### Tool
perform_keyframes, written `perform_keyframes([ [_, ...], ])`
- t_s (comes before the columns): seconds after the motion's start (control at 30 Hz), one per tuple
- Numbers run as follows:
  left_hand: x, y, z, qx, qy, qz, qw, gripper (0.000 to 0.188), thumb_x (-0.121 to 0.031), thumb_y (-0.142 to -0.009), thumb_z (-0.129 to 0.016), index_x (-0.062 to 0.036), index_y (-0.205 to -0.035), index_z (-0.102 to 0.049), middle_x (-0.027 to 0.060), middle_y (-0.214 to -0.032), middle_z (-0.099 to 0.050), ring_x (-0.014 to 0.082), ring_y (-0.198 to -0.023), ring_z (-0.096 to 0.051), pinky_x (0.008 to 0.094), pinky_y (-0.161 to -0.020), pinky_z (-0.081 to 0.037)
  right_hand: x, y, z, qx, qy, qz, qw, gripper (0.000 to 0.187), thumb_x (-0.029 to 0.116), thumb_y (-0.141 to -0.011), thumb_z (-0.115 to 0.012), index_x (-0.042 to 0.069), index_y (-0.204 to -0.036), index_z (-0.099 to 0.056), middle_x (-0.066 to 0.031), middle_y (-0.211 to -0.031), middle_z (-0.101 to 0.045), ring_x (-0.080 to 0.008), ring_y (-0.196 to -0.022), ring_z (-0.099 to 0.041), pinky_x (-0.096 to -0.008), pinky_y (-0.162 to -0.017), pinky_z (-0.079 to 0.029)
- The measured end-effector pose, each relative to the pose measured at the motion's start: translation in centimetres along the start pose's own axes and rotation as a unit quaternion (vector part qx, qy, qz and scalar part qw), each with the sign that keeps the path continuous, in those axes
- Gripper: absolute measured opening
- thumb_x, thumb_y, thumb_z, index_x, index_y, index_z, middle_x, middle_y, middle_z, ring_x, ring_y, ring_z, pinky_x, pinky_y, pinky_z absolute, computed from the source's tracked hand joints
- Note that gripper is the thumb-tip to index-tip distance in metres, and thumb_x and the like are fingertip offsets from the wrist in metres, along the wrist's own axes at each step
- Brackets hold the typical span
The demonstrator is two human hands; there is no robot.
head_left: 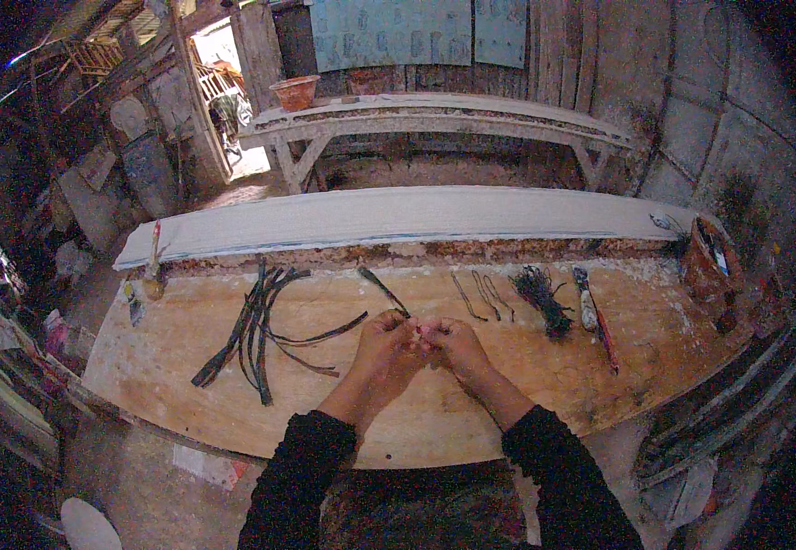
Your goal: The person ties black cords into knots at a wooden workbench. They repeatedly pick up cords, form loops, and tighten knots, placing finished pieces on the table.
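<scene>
My left hand (381, 350) and my right hand (458, 348) meet over the middle of the wooden tabletop (416, 422), fingertips pinched together. A dark flat strip (381, 289) runs from the fingers of my left hand toward the far side. Whatever is between the fingers of my right hand is too small to tell. Left of the hands lies a loose spread of similar dark strips (256, 335). To the right are several thin dark looped cords (490, 298) and a bundle of dark strings (545, 302).
A white-wrapped tool (586, 301) and a red pencil-like stick (607, 341) lie farther right. A terracotta pot (705, 261) stands at the right end. A long whitish ledge (398, 215) borders the far side, with a bench (453, 116) behind. A slim handled tool (154, 252) stands left.
</scene>
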State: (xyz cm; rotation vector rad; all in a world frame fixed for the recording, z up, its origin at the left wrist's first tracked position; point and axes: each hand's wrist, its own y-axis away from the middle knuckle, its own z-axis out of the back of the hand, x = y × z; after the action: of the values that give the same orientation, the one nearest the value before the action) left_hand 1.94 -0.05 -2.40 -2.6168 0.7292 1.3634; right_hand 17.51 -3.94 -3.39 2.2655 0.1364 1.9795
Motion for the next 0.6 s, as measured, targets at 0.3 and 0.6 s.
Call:
perform_keyframes([
  [0.3,0.1,-0.3,0.5,0.011,0.003,-0.014,1.0,0.01,-0.009,-0.087,-0.068,-0.0063,-0.085,-0.059,0.0032,-0.08,-0.064,0.0138,-0.07,-0.061,0.03,-0.052,-0.051,0.2,0.1,0.0,0.074,-0.152,-0.035,0.985,0.009,0.016,-0.094,-0.058,0.007,-0.09,-0.057,-0.0004,-0.076,-0.056,-0.0112,-0.064,-0.056,-0.0254,-0.057,-0.049],
  [0.6,-1.8,2.0,-2.3,0.006,0.075,0.056,0.996,0.013,-0.006,-0.088,-0.064,-0.0079,-0.096,-0.054,0.0068,-0.08,-0.062,0.0188,-0.063,-0.059,0.0422,-0.051,-0.052,1.9,1.3,-1.5,-0.027,-0.126,-0.012,0.992,0.009,0.011,-0.089,-0.065,0.005,-0.089,-0.059,-0.0014,-0.077,-0.057,-0.0091,-0.071,-0.056,-0.0237,-0.061,-0.049],
])
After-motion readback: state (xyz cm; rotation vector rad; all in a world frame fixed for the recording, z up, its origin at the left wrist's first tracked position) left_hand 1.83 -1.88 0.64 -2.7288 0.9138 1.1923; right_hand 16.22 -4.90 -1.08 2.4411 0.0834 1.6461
